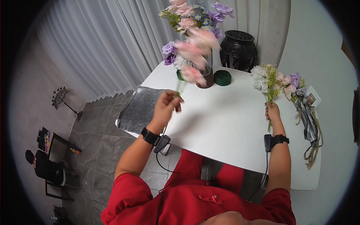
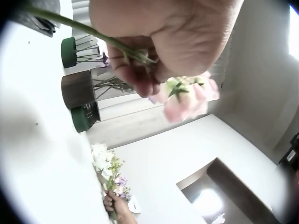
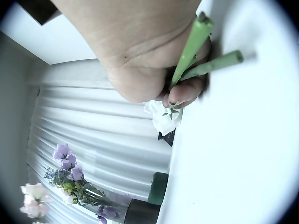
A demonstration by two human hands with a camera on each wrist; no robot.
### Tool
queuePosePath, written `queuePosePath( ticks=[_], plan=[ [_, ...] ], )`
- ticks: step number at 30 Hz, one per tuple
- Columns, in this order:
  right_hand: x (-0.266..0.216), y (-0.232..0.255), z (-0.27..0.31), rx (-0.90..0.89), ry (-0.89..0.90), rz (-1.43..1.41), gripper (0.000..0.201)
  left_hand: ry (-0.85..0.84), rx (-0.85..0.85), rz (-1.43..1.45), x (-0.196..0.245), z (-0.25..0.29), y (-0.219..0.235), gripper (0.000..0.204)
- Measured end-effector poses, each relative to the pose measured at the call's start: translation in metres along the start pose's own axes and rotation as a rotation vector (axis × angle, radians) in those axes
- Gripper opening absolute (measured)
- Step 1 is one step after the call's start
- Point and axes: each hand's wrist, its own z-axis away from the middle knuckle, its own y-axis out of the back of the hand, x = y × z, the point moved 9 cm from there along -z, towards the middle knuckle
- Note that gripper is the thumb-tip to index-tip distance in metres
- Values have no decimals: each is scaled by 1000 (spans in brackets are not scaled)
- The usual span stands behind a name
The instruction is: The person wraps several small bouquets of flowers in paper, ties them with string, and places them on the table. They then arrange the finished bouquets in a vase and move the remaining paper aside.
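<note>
Now | my left hand (image 1: 165,108): pinches the stem (image 2: 84,29) of pink flowers (image 1: 193,75), in front of the vase (image 1: 204,81) | my right hand (image 1: 273,112): curled round stems (image 3: 192,46) of white flowers (image 1: 260,79) by the table (image 1: 221,123) | uh-oh: fast swinging could bump the vase over, a loose pinch could drop flowers

The pink flower stem (image 1: 192,74), green with 3 blurred blooms showing, tilts from the left grip (image 1: 168,105) toward 1 o'clock. The white flowers (image 1: 259,78) and yellow-green sprig (image 1: 273,82) share the right grip (image 1: 272,111), toward the worktop's (image 1: 213,123) 3 o'clock, blooms toward 12 o'clock, 2 green stem ends (image 3: 198,39) protruding.
</note>
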Motion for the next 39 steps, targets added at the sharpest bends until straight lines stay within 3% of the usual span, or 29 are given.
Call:
queuePosePath(
  ticks=[2,7,12,17,21,25,26,28,29,32,36,39],
  plan=[
    [0,-1,3,1,-7,0,24,-145,188,75,27,-13,18,18],
    [-1,0,2,11,5,17,26,-374,218,-160,86,-80,27,16],
    [0,-1,2,14,-3,6,26,-601,280,-158,163,-157,22,18],
    [-1,-1,2,10,-13,-4,26,-613,358,-432,194,-195,-7,19],
    [-1,-3,3,3,-14,5,25,-615,321,-606,185,-226,-19,20],
    [-2,-2,3,3,-7,19,25,-272,182,-782,124,-272,-18,24],
    [-2,-3,3,1,-5,19,25,-272,184,-783,114,-275,-14,24],
    [-2,-2,3,4,-10,16,25,-207,66,-1382,95,-276,-27,37],
    [-2,-3,3,-2,-8,19,25,-202,72,-1382,91,-275,-25,37],
    [0,-2,0,-8,1,19,26,-159,-9,-1450,81,-253,-17,41],
    [2,-1,-2,-7,7,2,25,-270,121,-1409,107,-186,18,28],
    [1,0,0,26,1,-9,23,-171,83,-1322,75,-149,58,23]
  ],
)
